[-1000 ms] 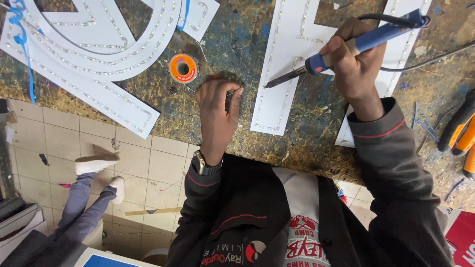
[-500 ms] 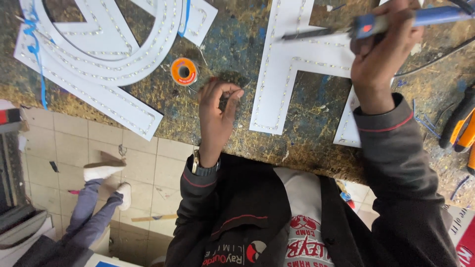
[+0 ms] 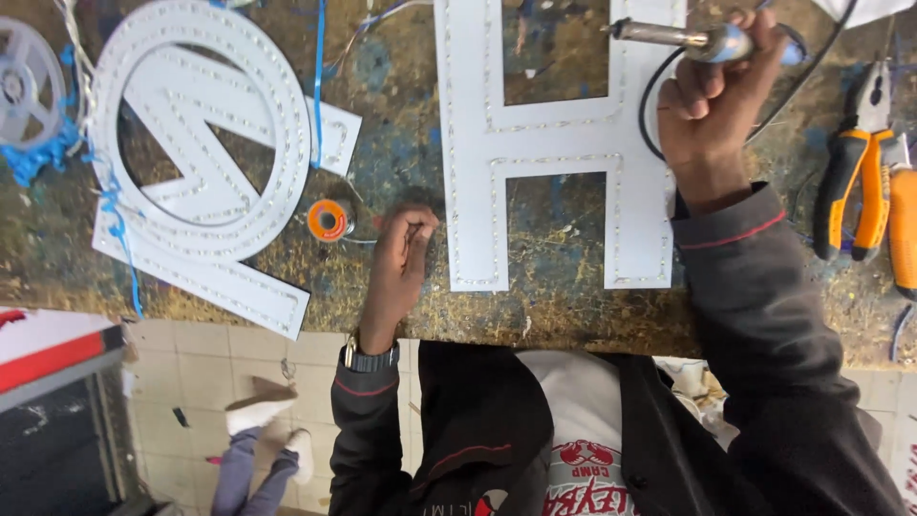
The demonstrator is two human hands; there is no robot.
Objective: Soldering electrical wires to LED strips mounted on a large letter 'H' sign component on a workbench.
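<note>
Soldering iron (image 3: pixel 707 40) up over the top right arm of the white H-shaped letter (image 3: pixel 554 143), metal tip pointing left and clear of the surface, not touching any row. Clamped in the right hand (image 3: pixel 712 105): grip fully closed round the blue handle, fingers wrapped over, black cable (image 3: pixel 651 105) looping down beside the wrist.

H-shaped letter flat on the desk (image 3: pixel 564 296), directly ahead of the body. Dotted rows of tiny lights already running along both uprights and around the crossbar, following the outline all the way as far as can be seen. No loose strip lying on its face. Joints between rows too small to judge, so no telling how many are finished or left.

Left hand (image 3: pixel 396 272) just left of the letter's lower left leg, resting on the desk. Grip narrow, fingertips curled in and pinched together; possibly on a thin wire trailing from the spool, but cannot tell for sure. Watch (image 3: pixel 371 358) on that wrist.

Small orange spool (image 3: pixel 328 220) a little further left of the letter, just beside the left hand. Beyond it, round white letter piece (image 3: pixel 201 134) with the same dotted rows, lying over other white shapes, blue strips (image 3: pixel 318 76) hanging across. Pale empty reel (image 3: pixel 24 81) at the far left edge. Right of the letter, orange-handled pliers (image 3: pixel 855 172), well apart from the right hand.
</note>
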